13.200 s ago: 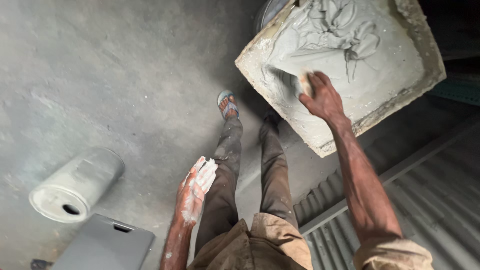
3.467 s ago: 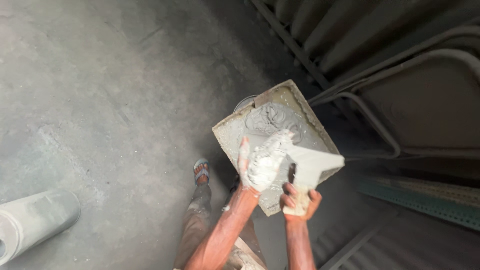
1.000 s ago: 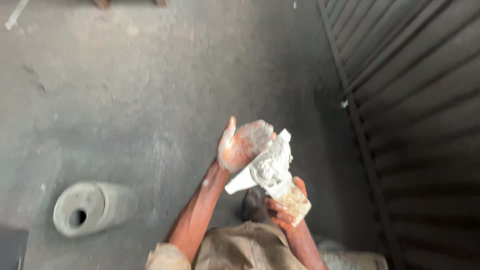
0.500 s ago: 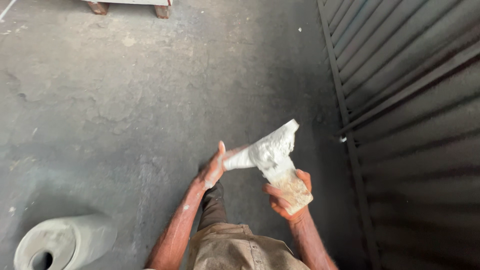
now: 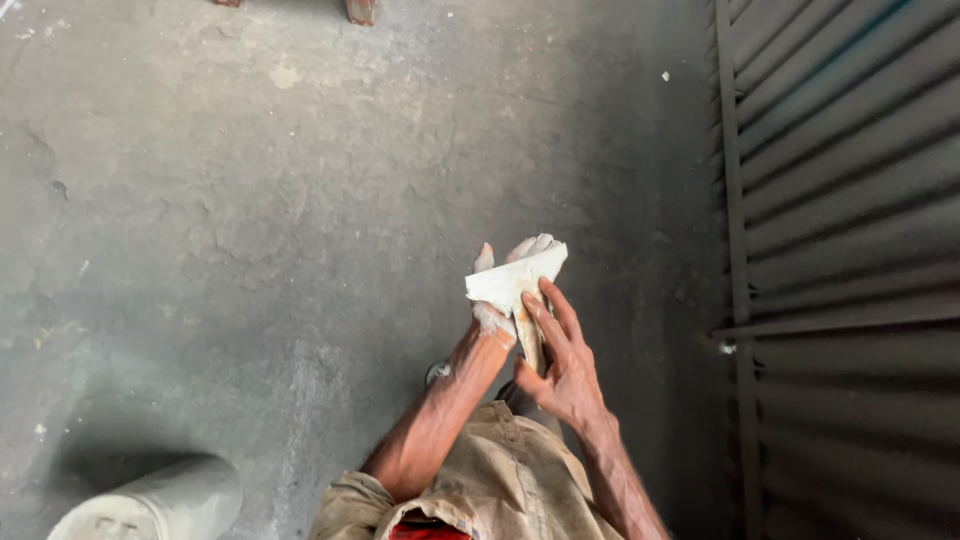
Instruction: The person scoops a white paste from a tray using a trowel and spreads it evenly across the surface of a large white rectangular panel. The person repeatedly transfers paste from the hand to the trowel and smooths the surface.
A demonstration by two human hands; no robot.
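Khaki cloth of our shirt [image 5: 500, 480] fills the near edge of the view, with our two bare forearms rising out of it toward the middle of the scene. At the near left corner stands a pale bucket [image 5: 150, 505], only partly in view, well apart from our hands.

Our right hand [image 5: 562, 355] is closed around the handle of a trowel [image 5: 515, 285], its fingers [image 5: 545, 320] lying along the handle and reaching up to the near edge of the blade. The blade is flat, roughly triangular and coated in whitish plaster, and it points to the far right. Our left hand [image 5: 505, 290] sits just behind and under the blade, touching it; the palm is mostly hidden by the blade, but the fingertips, smeared white, stick out straight past its far edge, so this hand is spread flat against the blade instead of gripping it. The trowel is held in the air between both hands, above the floor.

Beneath the hands lies a grey concrete floor [image 5: 250, 200], cracked and stained in patches. Along the right side runs a dark corrugated metal shutter [image 5: 850, 200], its ribs slanting toward the far right. At the far edge two small wooden legs [image 5: 358, 10] touch the floor.
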